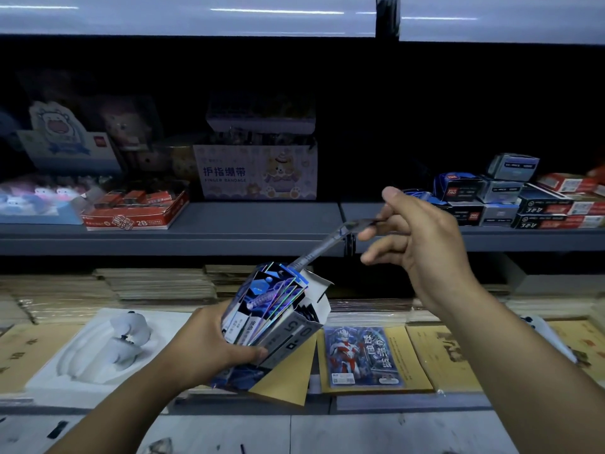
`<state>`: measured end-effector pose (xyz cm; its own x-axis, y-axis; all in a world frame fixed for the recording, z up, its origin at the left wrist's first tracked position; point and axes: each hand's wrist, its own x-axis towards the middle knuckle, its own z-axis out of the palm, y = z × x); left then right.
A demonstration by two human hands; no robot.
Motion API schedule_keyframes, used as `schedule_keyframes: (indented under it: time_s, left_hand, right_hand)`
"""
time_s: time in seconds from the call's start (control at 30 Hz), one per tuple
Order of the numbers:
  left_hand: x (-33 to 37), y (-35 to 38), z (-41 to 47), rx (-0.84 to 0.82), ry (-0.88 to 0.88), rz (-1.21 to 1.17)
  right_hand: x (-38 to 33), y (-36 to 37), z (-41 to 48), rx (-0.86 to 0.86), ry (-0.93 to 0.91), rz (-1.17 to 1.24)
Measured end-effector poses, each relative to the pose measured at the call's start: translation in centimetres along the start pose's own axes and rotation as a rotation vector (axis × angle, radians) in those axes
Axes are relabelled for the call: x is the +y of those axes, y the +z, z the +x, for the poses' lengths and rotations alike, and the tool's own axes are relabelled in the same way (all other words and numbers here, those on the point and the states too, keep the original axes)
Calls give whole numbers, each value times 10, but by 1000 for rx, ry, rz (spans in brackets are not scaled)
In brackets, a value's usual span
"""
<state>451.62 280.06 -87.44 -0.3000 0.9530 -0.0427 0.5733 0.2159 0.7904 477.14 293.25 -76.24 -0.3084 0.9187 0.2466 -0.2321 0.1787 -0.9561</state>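
In front of dim shop shelves, the left hand (pixel 204 345) holds an open box (pixel 294 335) of shiny blue packs, its grip clamped round the box's side. The right hand (pixel 425 244) pinches one slim pack (pixel 327 245) between thumb and fingers, the pack's lower end touching the box's open top, above yellow booklets (pixel 435 358).

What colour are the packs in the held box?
The packs are blue with a holographic sheen; head view.

Dim, bluish light (glare streaks overhead), black shelf recess, blurred and bowed edges.
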Motion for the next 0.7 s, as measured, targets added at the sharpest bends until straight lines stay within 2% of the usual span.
schedule_keyframes:
  time_s: [0.13,0.33,0.43,0.7]
  left_hand:
    - [-1,-2,0,10,-4,-3]
    - [-4,-4,0,46,-23,-17]
    - [-5,-5,1,70,-44,-51]
    - [-2,-8,0,86,-66,-115]
  right_hand:
    - [-4,-10,3,13,22,-144]
    - [6,-16,14,114,-1,-112]
    - [9,-16,13,142,-80,-95]
    - [-5,-18,9,147,-367,-251]
